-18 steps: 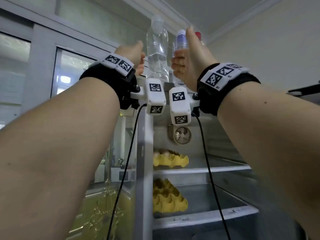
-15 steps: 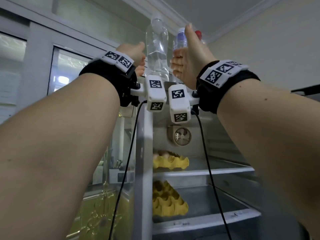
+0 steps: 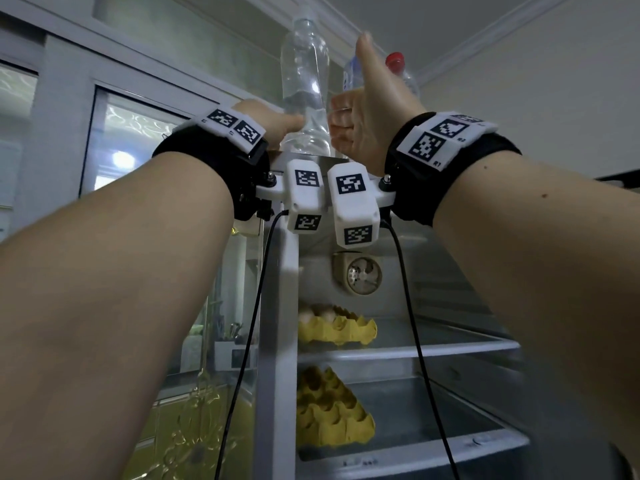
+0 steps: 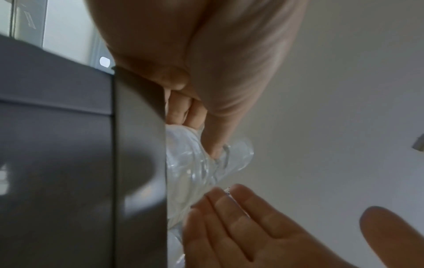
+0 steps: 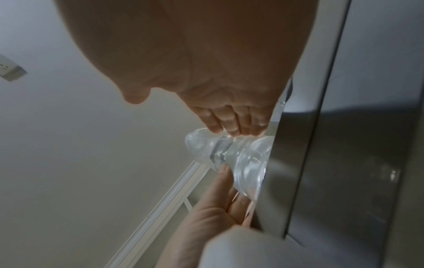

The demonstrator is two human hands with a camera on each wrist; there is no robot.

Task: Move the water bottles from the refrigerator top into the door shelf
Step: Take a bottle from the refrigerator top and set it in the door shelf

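Atop the refrigerator (image 3: 277, 157), left hand (image 3: 273, 124) grips clear bottle (image 3: 304, 98); right hand (image 3: 367, 126) touches it, fingers loose.

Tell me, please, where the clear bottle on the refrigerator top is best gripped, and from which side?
Probably at its narrowed waist, from both sides: the clear bottle stands upright at the front edge, its waist pinches inward, and the left hand already grips there.

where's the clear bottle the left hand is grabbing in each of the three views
Head: the clear bottle stands upper centre on the fridge top, between the left hand and right hand.
Left wrist: centre, beside the fridge edge, under the thumb.
Right wrist: centre right, between both hands' fingers.
Shared landmark: the grey fridge edge.
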